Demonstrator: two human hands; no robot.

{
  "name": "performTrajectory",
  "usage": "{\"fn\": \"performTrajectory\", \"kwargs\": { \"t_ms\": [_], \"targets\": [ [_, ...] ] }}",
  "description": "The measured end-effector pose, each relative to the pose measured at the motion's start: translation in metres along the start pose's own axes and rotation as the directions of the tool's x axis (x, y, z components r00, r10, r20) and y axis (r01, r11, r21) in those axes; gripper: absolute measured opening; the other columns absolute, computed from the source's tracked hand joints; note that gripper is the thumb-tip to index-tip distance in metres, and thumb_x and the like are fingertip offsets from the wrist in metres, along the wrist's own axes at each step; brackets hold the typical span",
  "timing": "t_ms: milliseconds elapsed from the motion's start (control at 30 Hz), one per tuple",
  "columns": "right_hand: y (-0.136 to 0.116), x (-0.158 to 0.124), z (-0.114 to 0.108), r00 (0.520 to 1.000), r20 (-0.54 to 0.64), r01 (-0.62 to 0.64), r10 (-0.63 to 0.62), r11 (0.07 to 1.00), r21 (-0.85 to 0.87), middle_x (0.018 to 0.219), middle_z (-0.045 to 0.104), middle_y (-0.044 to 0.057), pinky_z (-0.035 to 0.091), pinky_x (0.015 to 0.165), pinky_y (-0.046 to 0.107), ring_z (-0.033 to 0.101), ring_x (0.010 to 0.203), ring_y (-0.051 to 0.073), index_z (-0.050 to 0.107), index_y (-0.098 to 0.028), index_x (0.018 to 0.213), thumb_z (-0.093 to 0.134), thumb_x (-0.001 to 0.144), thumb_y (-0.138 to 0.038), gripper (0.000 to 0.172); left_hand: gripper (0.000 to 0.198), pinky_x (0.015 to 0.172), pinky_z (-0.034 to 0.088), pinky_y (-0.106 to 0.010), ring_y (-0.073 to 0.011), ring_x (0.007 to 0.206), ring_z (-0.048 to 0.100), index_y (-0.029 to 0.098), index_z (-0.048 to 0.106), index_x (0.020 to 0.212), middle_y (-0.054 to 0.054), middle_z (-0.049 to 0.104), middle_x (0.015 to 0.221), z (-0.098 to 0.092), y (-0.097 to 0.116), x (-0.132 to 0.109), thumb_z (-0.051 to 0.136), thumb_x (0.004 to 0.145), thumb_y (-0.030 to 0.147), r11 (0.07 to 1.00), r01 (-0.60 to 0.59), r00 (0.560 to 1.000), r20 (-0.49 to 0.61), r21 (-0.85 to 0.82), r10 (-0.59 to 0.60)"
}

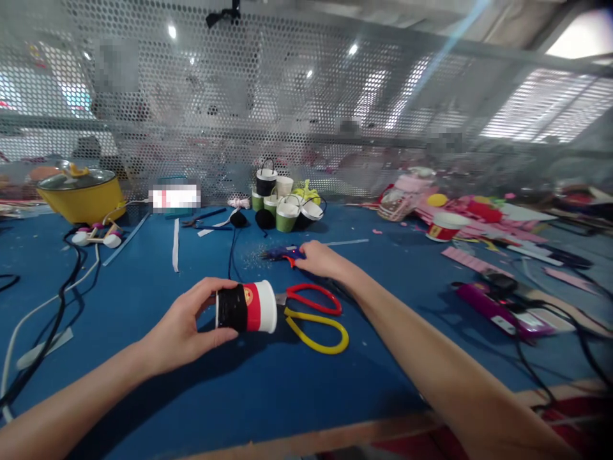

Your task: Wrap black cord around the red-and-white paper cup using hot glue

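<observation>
Tip for this bit imo: go light on paper cup [249,306] – thin wall likely dents easy, so pinch near the ends, not the black-wrapped middle. Left hand [184,329] grasping cup, thumb and fingers half curled round its base. Cup lies on its side over bench [239,396], mid-bench toward near edge. Right hand [320,259] stretched to blue tool [280,254] further toward far edge, fingertips at its orange end – clenched or just touching, can't tell. Scissors [316,316] flat between them.

left hand [184,329] is holding the paper cup [246,306] sideways over the table [239,396]; scissors [292,311] are lying just right of it; small cups [285,201] are standing behind; pot [81,195] is sitting far left.
</observation>
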State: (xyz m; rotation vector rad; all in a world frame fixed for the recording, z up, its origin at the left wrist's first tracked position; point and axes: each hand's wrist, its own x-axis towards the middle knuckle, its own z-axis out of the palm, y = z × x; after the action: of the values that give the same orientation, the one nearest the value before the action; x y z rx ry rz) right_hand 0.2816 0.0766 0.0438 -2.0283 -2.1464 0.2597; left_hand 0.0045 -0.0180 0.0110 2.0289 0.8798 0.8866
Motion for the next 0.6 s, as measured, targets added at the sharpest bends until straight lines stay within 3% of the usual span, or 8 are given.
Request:
{"fn": "performTrajectory", "kwargs": {
  "t_ms": [67, 167, 367, 500, 600],
  "targets": [
    [0.007, -0.002, 0.01, 0.999, 0.022, -0.024, 0.024, 1.0, -0.014, 0.063, 0.061, 0.007, 0.041, 0.057, 0.028, 0.06, 0.067, 0.022, 0.063, -0.015, 0.064, 0.065, 0.063, -0.012, 0.003, 0.047, 0.09, 0.047, -0.034, -0.0204, 0.103, 0.055, 0.026, 0.044, 0.118, -0.005, 0.054, 0.112, 0.0, 0.0, 0.001, 0.064, 0.076, 0.023, 1.0, -0.006, 1.0, -0.024, 0.001, 0.006],
    [0.01, -0.002, 0.019, 0.999, -0.001, -0.053, 0.053, 0.998, 0.021, 0.069, 0.062, 0.008, 0.042, 0.059, 0.027, 0.061, 0.071, 0.022, 0.063, -0.013, 0.077, 0.063, 0.065, -0.011, 0.012, 0.047, 0.086, 0.049, -0.032, -0.0187, 0.098, 0.056, 0.025, 0.044, 0.118, -0.005, 0.054, 0.111, 0.0, 0.001, 0.001, 0.064, 0.076, 0.022, 1.0, -0.005, 1.0, -0.031, -0.024, 0.005],
    [0.009, -0.018, 0.007, 0.997, -0.022, -0.065, 0.072, 0.971, 0.228, 0.065, 0.062, 0.003, 0.044, 0.051, 0.027, 0.058, 0.054, 0.015, 0.053, -0.012, 0.106, 0.051, 0.076, -0.017, 0.03, 0.047, 0.086, 0.05, -0.033, -0.0199, 0.102, 0.055, 0.026, 0.045, 0.117, -0.006, 0.052, 0.115, 0.001, -0.004, 0.002, 0.063, 0.075, 0.017, 0.999, -0.024, 0.999, -0.05, -0.048, 0.022],
    [0.002, -0.041, -0.009, 0.999, -0.025, 0.05, -0.044, 0.925, 0.377, 0.069, 0.063, 0.003, 0.046, 0.057, 0.026, 0.059, 0.064, 0.015, 0.056, -0.015, 0.094, 0.049, 0.08, -0.025, 0.018, 0.044, 0.089, 0.049, -0.035, -0.0213, 0.107, 0.053, 0.026, 0.045, 0.118, -0.008, 0.049, 0.118, 0.0, -0.008, 0.002, 0.062, 0.078, 0.018, 0.998, -0.049, 0.996, -0.069, -0.037, 0.047],
    [-0.006, -0.056, -0.015, 0.997, -0.048, 0.077, -0.061, 0.86, 0.505, 0.064, 0.059, 0.001, 0.044, 0.053, 0.025, 0.057, 0.06, 0.014, 0.055, -0.016, 0.083, 0.051, 0.081, -0.042, 0.026, 0.039, 0.09, 0.049, -0.035, -0.0219, 0.111, 0.051, 0.026, 0.045, 0.118, -0.008, 0.047, 0.121, -0.002, -0.01, 0.003, 0.059, 0.082, 0.021, 0.998, -0.062, 0.996, -0.063, -0.024, 0.061]
  ]
}}
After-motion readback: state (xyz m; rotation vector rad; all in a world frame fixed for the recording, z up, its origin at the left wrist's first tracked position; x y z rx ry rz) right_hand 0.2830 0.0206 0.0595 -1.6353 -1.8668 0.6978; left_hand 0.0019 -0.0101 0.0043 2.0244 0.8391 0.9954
